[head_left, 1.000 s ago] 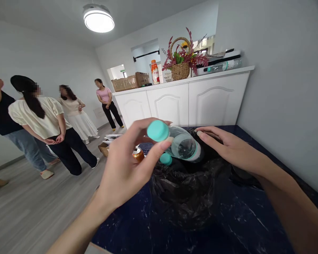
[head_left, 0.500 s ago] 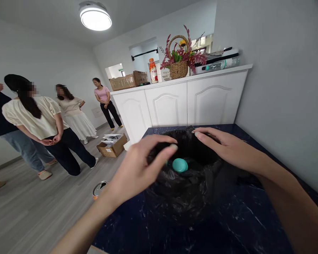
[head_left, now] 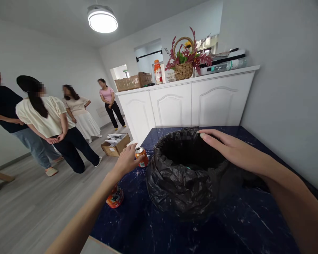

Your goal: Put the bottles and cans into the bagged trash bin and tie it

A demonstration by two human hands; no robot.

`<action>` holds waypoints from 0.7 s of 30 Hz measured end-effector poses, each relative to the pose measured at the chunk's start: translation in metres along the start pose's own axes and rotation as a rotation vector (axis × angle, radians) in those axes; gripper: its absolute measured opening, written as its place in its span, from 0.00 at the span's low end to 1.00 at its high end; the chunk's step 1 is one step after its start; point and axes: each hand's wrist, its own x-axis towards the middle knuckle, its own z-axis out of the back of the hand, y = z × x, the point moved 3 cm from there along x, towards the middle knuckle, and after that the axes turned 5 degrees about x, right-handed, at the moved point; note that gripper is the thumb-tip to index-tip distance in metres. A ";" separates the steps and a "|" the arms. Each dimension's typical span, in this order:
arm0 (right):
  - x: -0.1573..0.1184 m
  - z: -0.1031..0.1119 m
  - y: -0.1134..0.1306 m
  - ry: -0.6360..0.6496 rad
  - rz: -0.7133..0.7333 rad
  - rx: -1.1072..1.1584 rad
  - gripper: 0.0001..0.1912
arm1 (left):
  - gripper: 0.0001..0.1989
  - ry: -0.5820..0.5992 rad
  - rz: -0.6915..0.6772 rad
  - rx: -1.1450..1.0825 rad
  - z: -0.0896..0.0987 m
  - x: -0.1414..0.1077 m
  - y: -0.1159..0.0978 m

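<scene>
A bin (head_left: 180,190) lined with a black plastic bag stands on the dark blue marbled tabletop. My right hand (head_left: 228,144) holds the bag-covered rim at its far right, thumb and fingertips at the edge. Left of the bin, my left hand (head_left: 125,160) is at an orange drink can (head_left: 142,160), fingers and thumb apart on its near side; I cannot tell whether they touch it. A second orange can (head_left: 115,197) stands nearer, partly behind my left forearm. Only a sliver of teal shows just inside the bin's near rim; its dark inside is otherwise hard to make out.
Beyond the table is a white cabinet (head_left: 172,106) bearing a flower basket (head_left: 183,71), an orange-capped bottle (head_left: 158,72), a lying clear bottle (head_left: 229,65) and a cardboard box (head_left: 132,82). Several people stand at left. Another box (head_left: 115,145) sits on the floor.
My left hand has moved from over the bin leftward to the far orange can. The teal round-topped thing has dropped almost out of sight inside the bin. My right hand stays at the rim.
</scene>
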 end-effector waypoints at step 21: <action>-0.002 0.000 0.000 0.002 -0.044 -0.019 0.38 | 0.23 0.080 0.036 -0.040 -0.033 -0.004 -0.012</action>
